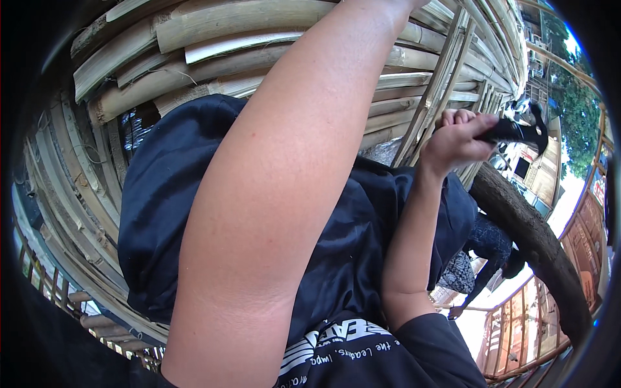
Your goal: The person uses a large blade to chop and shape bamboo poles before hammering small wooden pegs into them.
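Stretched across the middle of the picture, my left forearm reaches up to the bamboo slats, and only the edge of my left hand (417, 4) shows at the top rim. Its fingers are cut off, so what they touch is hidden. On the right, my right hand (458, 141) is closed round the dark handle of a black hammer (517, 132), raised with its head pointing right. The hand is slightly blurred. Split bamboo slats (239, 31) lie in overlapping rows beyond my knees, crossed by narrow upright bamboo strips (440, 77).
More bamboo strips (71, 174) curve along the left. A thick brown trunk or pole (537, 239) slants down the right side. Behind it another person (488, 242) in dark clothing bends over. Further right are bamboo-framed panels (517, 323) and green trees (569, 97).
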Action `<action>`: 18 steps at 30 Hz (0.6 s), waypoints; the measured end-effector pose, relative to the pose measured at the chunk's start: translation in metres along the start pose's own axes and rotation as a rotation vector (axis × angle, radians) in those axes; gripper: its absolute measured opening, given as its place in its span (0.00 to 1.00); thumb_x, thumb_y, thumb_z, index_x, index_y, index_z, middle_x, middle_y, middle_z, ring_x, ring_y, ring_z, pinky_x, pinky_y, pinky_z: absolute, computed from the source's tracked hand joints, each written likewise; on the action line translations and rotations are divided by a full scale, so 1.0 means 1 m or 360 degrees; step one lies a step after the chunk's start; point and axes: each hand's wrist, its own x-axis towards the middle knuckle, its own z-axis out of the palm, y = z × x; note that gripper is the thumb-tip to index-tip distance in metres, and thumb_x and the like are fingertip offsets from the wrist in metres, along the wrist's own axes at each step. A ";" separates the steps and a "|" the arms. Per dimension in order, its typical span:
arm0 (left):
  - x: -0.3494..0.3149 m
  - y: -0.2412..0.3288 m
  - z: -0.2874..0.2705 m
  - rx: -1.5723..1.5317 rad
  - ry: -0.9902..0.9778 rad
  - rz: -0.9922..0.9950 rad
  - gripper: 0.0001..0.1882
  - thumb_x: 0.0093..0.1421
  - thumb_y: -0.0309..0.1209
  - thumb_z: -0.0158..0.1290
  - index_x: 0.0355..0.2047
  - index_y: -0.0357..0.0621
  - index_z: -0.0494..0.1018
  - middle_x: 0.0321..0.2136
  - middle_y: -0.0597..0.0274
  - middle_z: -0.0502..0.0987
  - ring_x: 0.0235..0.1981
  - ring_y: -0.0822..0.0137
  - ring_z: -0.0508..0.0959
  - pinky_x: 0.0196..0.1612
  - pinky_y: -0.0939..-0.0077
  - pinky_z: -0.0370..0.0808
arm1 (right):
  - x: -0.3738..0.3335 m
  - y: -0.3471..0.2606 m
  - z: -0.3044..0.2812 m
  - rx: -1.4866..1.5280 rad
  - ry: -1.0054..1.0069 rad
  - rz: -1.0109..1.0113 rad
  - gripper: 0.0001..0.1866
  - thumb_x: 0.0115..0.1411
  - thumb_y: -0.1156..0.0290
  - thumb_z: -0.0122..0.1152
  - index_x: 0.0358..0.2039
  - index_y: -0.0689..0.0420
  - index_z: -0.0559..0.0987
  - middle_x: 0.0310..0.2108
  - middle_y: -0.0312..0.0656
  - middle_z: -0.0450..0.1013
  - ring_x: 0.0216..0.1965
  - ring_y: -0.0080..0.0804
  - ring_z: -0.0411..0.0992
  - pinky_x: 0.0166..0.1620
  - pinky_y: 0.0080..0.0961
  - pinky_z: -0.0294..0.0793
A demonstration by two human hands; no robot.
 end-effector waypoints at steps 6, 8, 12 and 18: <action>-0.006 0.000 0.000 0.0172 0.0026 -0.0019 0.31 0.73 0.34 0.21 0.74 0.39 0.39 0.76 0.51 0.34 0.76 0.49 0.37 0.76 0.55 0.34 | 0.018 -0.027 -0.015 -0.0126 -0.0445 0.0235 0.19 0.75 0.58 0.49 0.33 0.60 0.66 0.17 0.27 0.59 0.15 0.14 0.56 0.17 0.14 0.51; -0.002 0.001 -0.004 -0.0034 -0.0006 0.0022 0.31 0.73 0.33 0.21 0.74 0.39 0.39 0.76 0.51 0.34 0.76 0.49 0.36 0.76 0.55 0.34 | 0.015 -0.009 -0.006 0.0106 0.0079 -0.0151 0.19 0.76 0.59 0.48 0.32 0.61 0.64 0.18 0.28 0.58 0.15 0.15 0.57 0.17 0.14 0.52; 0.000 -0.009 0.006 -0.0062 0.0098 -0.0012 0.31 0.72 0.32 0.20 0.74 0.39 0.38 0.76 0.51 0.34 0.76 0.51 0.36 0.77 0.56 0.34 | 0.020 0.000 -0.015 -0.0469 -0.0725 0.0672 0.16 0.74 0.56 0.52 0.33 0.54 0.67 0.19 0.28 0.61 0.16 0.14 0.59 0.18 0.15 0.58; -0.001 -0.007 -0.004 -0.0129 0.0027 -0.0002 0.31 0.73 0.33 0.22 0.74 0.40 0.37 0.76 0.52 0.34 0.76 0.52 0.37 0.77 0.57 0.34 | 0.012 -0.005 -0.011 -0.0433 -0.0434 0.0113 0.21 0.76 0.54 0.45 0.31 0.57 0.66 0.16 0.29 0.58 0.15 0.18 0.59 0.18 0.19 0.61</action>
